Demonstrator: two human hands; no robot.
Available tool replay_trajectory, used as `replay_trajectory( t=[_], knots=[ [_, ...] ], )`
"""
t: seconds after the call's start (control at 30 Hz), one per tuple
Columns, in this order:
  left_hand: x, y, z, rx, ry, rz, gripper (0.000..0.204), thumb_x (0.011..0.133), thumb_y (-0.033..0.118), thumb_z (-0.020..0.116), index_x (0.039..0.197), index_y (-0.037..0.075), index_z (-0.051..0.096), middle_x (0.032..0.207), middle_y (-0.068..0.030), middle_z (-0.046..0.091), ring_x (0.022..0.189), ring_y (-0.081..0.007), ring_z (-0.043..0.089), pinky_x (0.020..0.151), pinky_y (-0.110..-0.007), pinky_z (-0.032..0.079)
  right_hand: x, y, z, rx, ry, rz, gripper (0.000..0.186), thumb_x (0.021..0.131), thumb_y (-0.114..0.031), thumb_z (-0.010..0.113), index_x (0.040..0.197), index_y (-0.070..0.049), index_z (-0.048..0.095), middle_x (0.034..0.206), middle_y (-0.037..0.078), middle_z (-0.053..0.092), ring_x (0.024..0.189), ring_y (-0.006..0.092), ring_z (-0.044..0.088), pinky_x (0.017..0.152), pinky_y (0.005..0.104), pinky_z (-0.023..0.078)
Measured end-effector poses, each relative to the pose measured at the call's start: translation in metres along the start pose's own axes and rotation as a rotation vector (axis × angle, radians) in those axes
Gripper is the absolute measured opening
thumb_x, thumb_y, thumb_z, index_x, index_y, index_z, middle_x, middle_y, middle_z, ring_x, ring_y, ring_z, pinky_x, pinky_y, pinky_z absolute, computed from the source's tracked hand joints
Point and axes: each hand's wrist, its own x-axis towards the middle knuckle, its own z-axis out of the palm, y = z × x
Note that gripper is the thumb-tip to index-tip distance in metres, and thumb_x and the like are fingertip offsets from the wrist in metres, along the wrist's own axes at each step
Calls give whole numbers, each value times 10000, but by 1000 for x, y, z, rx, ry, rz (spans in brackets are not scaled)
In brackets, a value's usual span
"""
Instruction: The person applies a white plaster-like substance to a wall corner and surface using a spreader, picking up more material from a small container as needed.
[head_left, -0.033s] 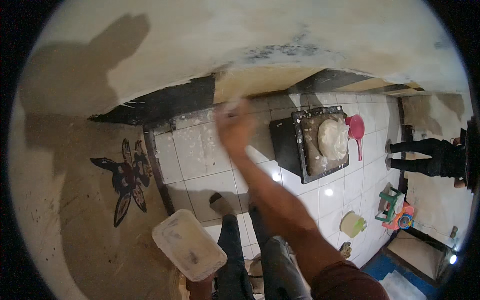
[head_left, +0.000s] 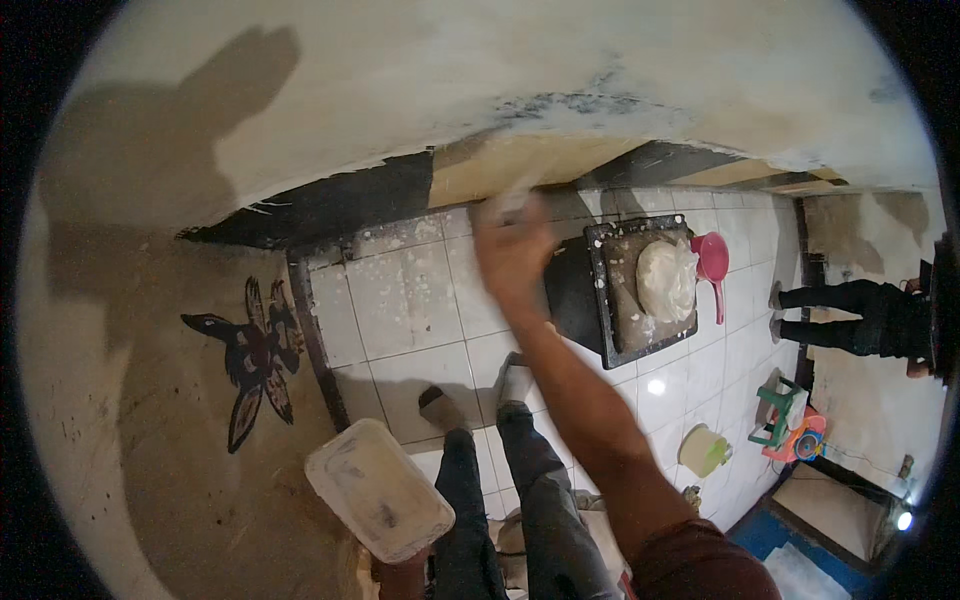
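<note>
My right hand [head_left: 510, 240], blurred, is raised before the painted lower wall [head_left: 520, 165], fingers curled round a small pale thing that I cannot make out. My left hand [head_left: 398, 575] is at the bottom, mostly hidden beneath a shallow off-white rectangular container [head_left: 375, 485] smeared with pale material, which it holds. Right of my right hand, a black speckled block-like stand [head_left: 570, 300] carries a bag of white material [head_left: 662, 280]. A pink dipper [head_left: 710, 255] is beside the bag.
A person in dark clothes [head_left: 850, 325] stands at the right. Below are a green stool [head_left: 775, 410], an orange object [head_left: 800, 430] and a pale green bucket [head_left: 705, 450] on white tiles [head_left: 400, 300]. A dark painted figure [head_left: 255, 350] marks the left wall. A blue surface [head_left: 760, 545] lies lower right.
My right hand and forearm have moved a little to the right along the wall. The left hand and container have hardly moved.
</note>
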Motion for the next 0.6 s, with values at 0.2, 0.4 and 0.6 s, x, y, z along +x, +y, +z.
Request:
replay_trajectory(
  t=[0.2,0.4,0.6],
  knots=[
    [4,-12,-7,-199,12,-34,700,855,577,499,1406,178,333,1432,-94,360,1316,-324,330,1070,-590,243,141,130,-100,-39,227,92,392,756,-295,709,903,50,595,793,200,635,702,358,609,651,434,482],
    [-1,-8,0,-11,54,37,701,860,572,495,1414,178,321,1442,-93,350,1315,-334,331,1067,-583,248,62,37,36,-254,-32,-240,271,736,-202,694,842,23,585,835,222,621,761,371,602,681,440,480],
    [-1,-4,47,5,-12,48,691,870,501,517,1391,93,316,1382,-158,397,1214,-371,427,1016,-537,340,-17,17,-13,-73,-189,-229,206,718,-133,701,843,-11,594,773,221,610,729,374,622,647,425,498]
  ],
)
